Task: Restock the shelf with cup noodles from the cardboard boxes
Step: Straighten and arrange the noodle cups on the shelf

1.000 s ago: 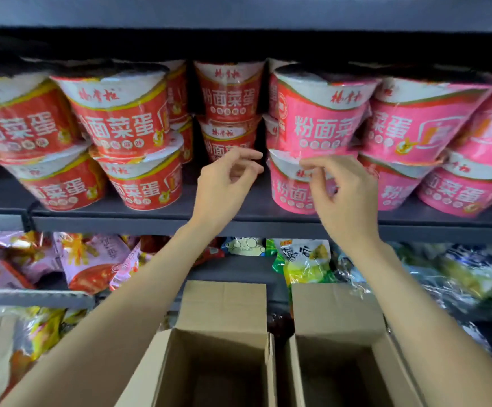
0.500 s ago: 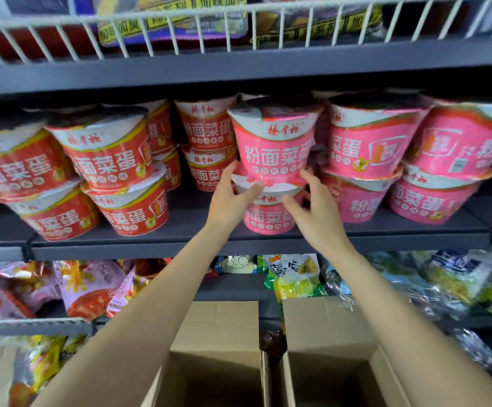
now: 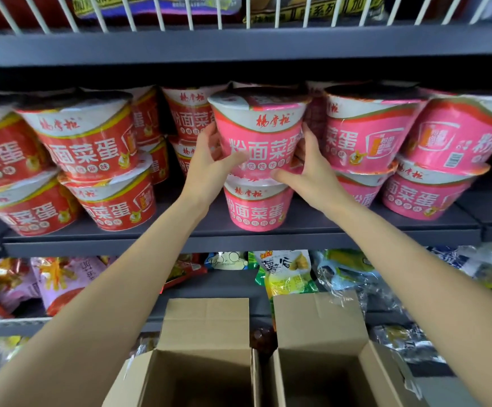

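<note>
- Placement step: left hand [image 3: 209, 160] and right hand [image 3: 309, 168] clasping upper pink cup noodle [image 3: 258, 133], stacked on lower pink cup [image 3: 258, 205].
- Next, judged: square stack, then release (cardboard boxes [image 3: 206, 327] apparently empty).

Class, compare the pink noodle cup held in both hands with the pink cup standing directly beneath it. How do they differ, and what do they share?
The held pink cup sits on top, gripped by the left hand and the right hand; the lower pink cup stands on the shelf, touched by neither hand. The held cup looks larger in this view, the lower cup smaller. Both share pink walls, a white upper band and the same printing.
</note>
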`<state>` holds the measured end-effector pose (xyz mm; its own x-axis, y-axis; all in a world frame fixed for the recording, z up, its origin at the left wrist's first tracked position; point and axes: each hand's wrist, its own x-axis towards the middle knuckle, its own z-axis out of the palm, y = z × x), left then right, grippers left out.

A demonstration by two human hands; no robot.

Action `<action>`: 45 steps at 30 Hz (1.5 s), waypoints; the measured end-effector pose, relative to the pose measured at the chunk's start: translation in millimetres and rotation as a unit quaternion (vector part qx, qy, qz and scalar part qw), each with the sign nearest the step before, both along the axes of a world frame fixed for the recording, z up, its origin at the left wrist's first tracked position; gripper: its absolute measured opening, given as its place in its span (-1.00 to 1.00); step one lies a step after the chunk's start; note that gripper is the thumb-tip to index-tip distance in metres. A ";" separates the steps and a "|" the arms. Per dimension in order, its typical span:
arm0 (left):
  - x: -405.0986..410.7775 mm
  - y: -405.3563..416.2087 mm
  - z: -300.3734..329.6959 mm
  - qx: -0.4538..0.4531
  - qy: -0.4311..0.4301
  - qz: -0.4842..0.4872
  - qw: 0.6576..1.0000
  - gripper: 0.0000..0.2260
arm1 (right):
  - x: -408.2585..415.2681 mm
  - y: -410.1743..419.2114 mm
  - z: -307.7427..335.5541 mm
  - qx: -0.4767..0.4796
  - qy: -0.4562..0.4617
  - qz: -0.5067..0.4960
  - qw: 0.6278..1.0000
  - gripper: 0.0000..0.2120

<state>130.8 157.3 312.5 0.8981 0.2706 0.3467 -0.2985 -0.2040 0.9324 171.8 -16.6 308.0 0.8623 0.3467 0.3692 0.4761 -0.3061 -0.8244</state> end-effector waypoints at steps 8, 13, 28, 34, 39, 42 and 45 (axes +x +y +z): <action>-8.4 4.9 -26.6 0.042 0.047 0.031 0.998 -0.29 | -16.2 -12.8 -26.4 -0.005 0.010 -0.059 0.998 -0.16; -20.1 4.8 -30.0 0.051 0.045 0.053 0.996 -0.47 | -16.7 2.5 -28.5 -0.012 0.028 -0.013 0.999 -0.22; -43.4 70.4 -38.4 0.112 0.041 0.214 0.970 -0.31 | -1.2 93.5 -23.1 -0.020 0.048 0.076 0.996 -0.22; -63.8 78.8 -23.8 0.172 0.011 0.245 0.954 -0.60 | -3.9 86.7 -3.4 -0.005 -0.026 0.028 0.999 -0.37; -56.6 82.4 -4.5 0.127 -0.001 0.161 0.979 -0.53 | -9.6 104.5 6.2 0.044 -0.002 0.070 0.997 -0.23; -46.5 77.8 -0.4 0.091 0.024 0.098 0.991 -0.43 | -7.7 111.7 4.4 0.047 0.003 0.080 0.996 -0.14; -45.8 80.8 -1.8 0.059 0.014 0.119 0.991 -0.46 | -3.3 108.4 2.8 0.044 -0.006 0.072 0.996 -0.12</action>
